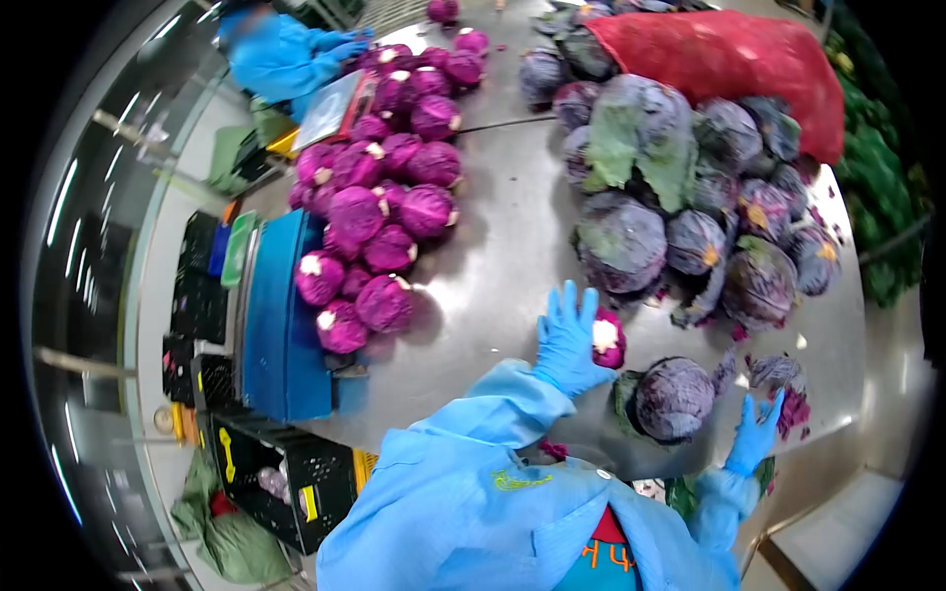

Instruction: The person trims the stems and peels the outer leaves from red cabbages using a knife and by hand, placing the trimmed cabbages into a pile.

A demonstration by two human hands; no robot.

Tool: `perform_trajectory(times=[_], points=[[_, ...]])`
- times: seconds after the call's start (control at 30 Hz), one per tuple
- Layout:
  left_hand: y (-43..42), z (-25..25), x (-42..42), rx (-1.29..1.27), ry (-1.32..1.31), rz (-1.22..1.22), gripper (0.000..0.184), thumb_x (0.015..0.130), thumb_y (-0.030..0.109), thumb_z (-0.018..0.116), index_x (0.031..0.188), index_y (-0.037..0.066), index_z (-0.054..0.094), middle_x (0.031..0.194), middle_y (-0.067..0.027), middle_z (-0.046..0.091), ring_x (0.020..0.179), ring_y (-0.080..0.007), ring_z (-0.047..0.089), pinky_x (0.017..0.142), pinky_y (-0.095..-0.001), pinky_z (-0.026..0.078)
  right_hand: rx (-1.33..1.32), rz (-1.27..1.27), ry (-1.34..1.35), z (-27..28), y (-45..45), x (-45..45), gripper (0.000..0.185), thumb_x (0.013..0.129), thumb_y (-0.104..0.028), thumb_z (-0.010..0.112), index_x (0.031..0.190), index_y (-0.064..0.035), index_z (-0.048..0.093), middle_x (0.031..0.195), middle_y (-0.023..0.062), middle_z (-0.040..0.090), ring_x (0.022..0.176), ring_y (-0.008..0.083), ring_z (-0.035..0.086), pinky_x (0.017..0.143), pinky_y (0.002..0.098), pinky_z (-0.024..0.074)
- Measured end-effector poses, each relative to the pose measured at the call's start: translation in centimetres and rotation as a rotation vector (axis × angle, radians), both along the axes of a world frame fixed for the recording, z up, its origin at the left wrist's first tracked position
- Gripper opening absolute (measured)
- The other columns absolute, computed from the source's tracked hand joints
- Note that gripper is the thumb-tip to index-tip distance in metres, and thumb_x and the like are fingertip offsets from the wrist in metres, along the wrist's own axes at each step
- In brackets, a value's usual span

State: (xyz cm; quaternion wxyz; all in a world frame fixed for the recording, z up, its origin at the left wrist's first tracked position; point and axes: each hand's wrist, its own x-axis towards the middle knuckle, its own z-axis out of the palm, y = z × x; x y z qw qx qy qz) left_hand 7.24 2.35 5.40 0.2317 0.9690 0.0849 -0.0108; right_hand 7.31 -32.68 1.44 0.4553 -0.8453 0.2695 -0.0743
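Note:
My left hand [570, 340], in a blue glove, has its fingers spread against the left side of a small peeled purple cabbage [609, 340] with a white cut stem. At the right, my right hand [757, 429], also gloved, points its parted fingers toward purple leaf scraps [791, 414] and a loose outer leaf [777, 373]. Between my hands lies an unpeeled cabbage [674, 399] with dull outer leaves. Whether a small tool is in my right hand is too small to tell.
Peeled cabbages [357, 215] are heaped at the left of the metal table [507, 217]. Unpeeled ones [621, 242] and a red sack [729, 59] fill the right. A blue bin [276, 315] and black crate [286, 478] stand left. A co-worker [286, 54] is at the far left.

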Motion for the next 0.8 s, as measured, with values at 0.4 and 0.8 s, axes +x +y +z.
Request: perform_trajectory(times=[0.4, 0.8], points=[[-10.5, -6.1, -3.1, -0.893, 0.21, -0.232, 0.124, 0.071, 0.049, 0.079, 0.151, -0.001, -0.001, 0.151, -0.0286, 0.019, 0.14, -0.0395, 0.023, 0.116, -0.0419, 0.019, 0.706, 0.147, 0.209, -6.5, 1.7, -2.3, 0.056, 0.093, -0.04, 0.06, 0.124, 0.0068, 0.056, 0.112, 0.0101, 0.061, 0.096, 0.0179, 0.058, 0.084, 0.0337, 0.0482], [-13.6, 4.6, 18.5, -0.965, -0.136, -0.31, 0.121, 0.073, 0.041, 0.077, 0.151, 0.002, -0.008, 0.153, -0.0292, 0.012, 0.143, -0.0405, 0.014, 0.117, -0.04, 0.017, 0.839, 0.296, -0.27, 5.1, 0.1, 22.5, 0.053, 0.096, -0.035, 0.057, 0.134, 0.0004, 0.048, 0.128, 0.012, 0.054, 0.11, 0.0189, 0.056, 0.093, 0.032, 0.0455]])
